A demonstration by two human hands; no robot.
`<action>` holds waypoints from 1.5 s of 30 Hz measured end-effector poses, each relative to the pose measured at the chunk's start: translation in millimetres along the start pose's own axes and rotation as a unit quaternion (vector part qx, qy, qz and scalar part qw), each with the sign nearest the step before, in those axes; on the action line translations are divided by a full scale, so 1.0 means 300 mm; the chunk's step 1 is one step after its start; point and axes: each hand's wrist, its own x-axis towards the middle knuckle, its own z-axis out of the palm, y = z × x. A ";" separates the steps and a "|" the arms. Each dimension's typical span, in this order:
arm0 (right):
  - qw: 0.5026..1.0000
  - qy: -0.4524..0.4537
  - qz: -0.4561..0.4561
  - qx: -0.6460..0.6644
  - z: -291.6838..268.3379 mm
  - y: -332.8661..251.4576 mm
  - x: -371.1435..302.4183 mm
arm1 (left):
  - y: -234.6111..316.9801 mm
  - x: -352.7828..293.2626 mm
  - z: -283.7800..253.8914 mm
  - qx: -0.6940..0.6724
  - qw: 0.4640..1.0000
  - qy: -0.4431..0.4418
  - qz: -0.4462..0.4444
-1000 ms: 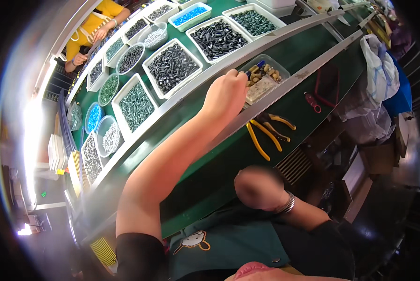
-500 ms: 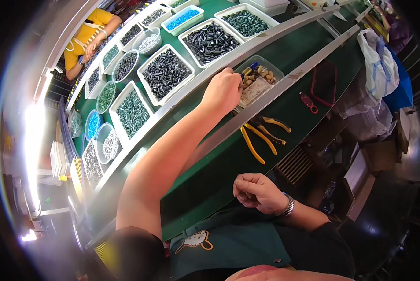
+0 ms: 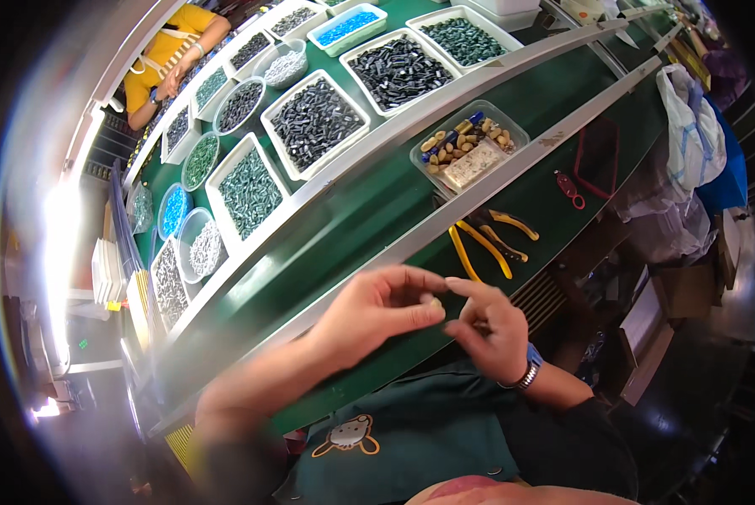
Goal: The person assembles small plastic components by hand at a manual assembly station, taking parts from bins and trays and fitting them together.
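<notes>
Nearest the camera, over a dark green apron with a small cartoon patch (image 3: pixel 346 435), the two hands are meeting at the near edge of the green workbench (image 3: pixel 344 227). The left hand (image 3: pixel 376 313) is pinching a small pale beige part (image 3: pixel 433 304) between thumb and forefinger, the other fingers loosely curled; the right hand (image 3: pixel 489 326), wearing a blue-strapped wristwatch (image 3: pixel 529 372), is bringing its fingertips against the same part from the right, partly closed, though whether it is actually gripping cannot be told. The part is sitting at the point where both sets of fingertips are touching, just above the near metal rail. Judged from this, the step in hand is fitting or passing a small component between the hands; the next move is calling for a steady pinch and fine alignment, as the piece is tiny and easily dropped. Just beyond, yellow-handled pliers (image 3: pixel 481 245) are lying on the bench. Further off, a clear plastic tray of tan and blue pieces (image 3: pixel 468 145) is sitting between the rails. Farthest, white rectangular bins of dark and green small parts (image 3: pixel 316 123) are standing in rows, with a person in a yellow top (image 3: pixel 169 46) working at the far left.
</notes>
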 end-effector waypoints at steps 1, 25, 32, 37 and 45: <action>0.999 -0.024 -0.027 -0.038 0.019 0.004 -0.001 | -0.036 -0.026 0.007 -0.044 0.999 0.013 0.000; 0.972 -0.230 0.005 0.053 0.131 0.025 -0.044 | -0.252 -0.201 -0.082 -0.195 0.981 -0.004 0.013; 0.975 -0.218 -0.049 -0.011 0.159 -0.005 -0.061 | -0.272 -0.224 -0.066 -0.206 0.976 0.009 0.067; 0.971 -0.220 -0.073 -0.056 0.177 -0.016 -0.064 | -0.298 -0.243 -0.074 -0.214 0.973 0.026 0.083; 0.970 -0.220 -0.084 -0.063 0.212 -0.006 -0.053 | -0.283 -0.276 -0.087 -0.201 0.976 0.062 0.049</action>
